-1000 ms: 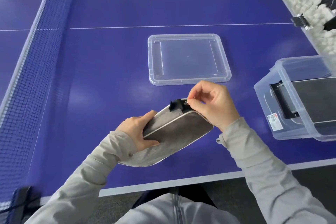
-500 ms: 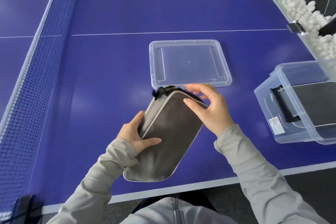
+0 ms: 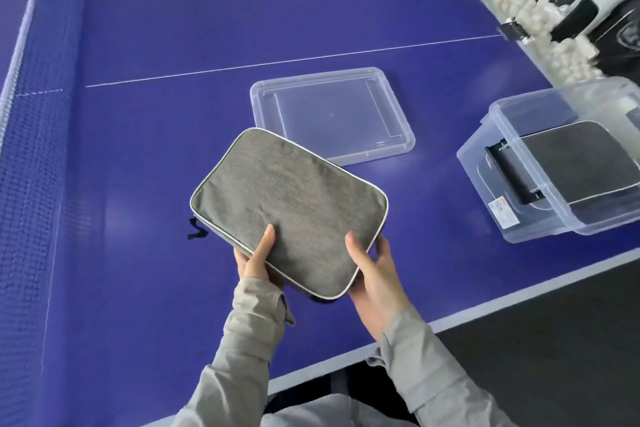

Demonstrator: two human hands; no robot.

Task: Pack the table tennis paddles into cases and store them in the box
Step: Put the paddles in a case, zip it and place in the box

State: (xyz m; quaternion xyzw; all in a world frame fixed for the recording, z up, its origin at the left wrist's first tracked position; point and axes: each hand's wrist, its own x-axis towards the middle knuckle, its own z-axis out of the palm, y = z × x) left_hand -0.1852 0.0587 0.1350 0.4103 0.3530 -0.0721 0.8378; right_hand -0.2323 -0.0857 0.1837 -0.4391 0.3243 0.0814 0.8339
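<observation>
A net (image 3: 31, 149) borders the blue tabletop (image 3: 145, 121) on the left. The left hand (image 3: 254, 260) and right hand (image 3: 374, 274) pinch the grey case (image 3: 287, 208) by its near edge, thumbs on top, fingers underneath, holding it over the tabletop. Beyond lies a clear lid (image 3: 332, 114); the box (image 3: 485, 163) at right holds another case (image 3: 581, 163).

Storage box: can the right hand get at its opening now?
Probably yes: the storage box stands lidless on that side with nothing between, though the right hand grips the gray case.
</observation>
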